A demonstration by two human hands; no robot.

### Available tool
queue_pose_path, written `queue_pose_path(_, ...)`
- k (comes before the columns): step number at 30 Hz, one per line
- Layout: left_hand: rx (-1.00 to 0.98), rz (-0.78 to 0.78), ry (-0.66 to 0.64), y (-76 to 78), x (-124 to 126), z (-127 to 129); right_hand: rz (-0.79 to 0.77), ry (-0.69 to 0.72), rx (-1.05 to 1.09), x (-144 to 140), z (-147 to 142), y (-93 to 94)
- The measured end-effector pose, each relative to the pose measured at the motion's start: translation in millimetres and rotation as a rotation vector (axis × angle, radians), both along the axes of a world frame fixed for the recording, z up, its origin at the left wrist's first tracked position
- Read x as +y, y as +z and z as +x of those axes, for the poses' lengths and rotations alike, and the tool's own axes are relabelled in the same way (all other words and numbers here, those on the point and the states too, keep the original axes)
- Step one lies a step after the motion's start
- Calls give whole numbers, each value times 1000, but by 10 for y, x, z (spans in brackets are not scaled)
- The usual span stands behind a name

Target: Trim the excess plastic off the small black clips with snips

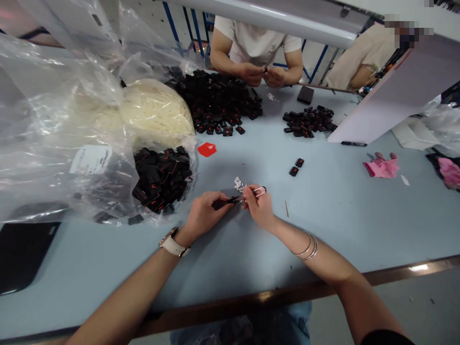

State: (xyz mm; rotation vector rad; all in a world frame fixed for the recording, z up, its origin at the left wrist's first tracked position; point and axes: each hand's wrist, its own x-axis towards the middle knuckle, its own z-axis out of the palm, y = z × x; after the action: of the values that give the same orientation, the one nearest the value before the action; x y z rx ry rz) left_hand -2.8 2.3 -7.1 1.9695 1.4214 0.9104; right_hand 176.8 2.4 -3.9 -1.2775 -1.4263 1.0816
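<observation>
My left hand (207,211) pinches a small black plastic part (233,200) between thumb and fingers. My right hand (259,207) is closed around a slim pink-handled metal tool (260,191), whose tip meets the black part; its exact kind is too small to tell. Just beyond both hands lies a little heap of tiny white pieces (237,183). Two black parts with red marks (296,166) rest to the right of my right hand. Left of my left hand, more black parts (161,177) spill from the mouth of a clear plastic bag (68,129).
A large pile of black parts (219,100) and a smaller one (309,121) lie farther back. Across the table, a person's hands (264,75) hold a small dark piece. A red tag (207,149), pink glove (382,166), black marker (354,143) and white panel (388,96) also occupy the table.
</observation>
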Motion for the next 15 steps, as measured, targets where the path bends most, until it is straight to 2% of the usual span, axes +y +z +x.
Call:
queue_pose_path(5,-22,20,18,-32,4,5,-74,-125,170,33,-8,-5)
queue_pose_path(15,-44,7,11,-5,5,11,-58,-44,48,62,1,36)
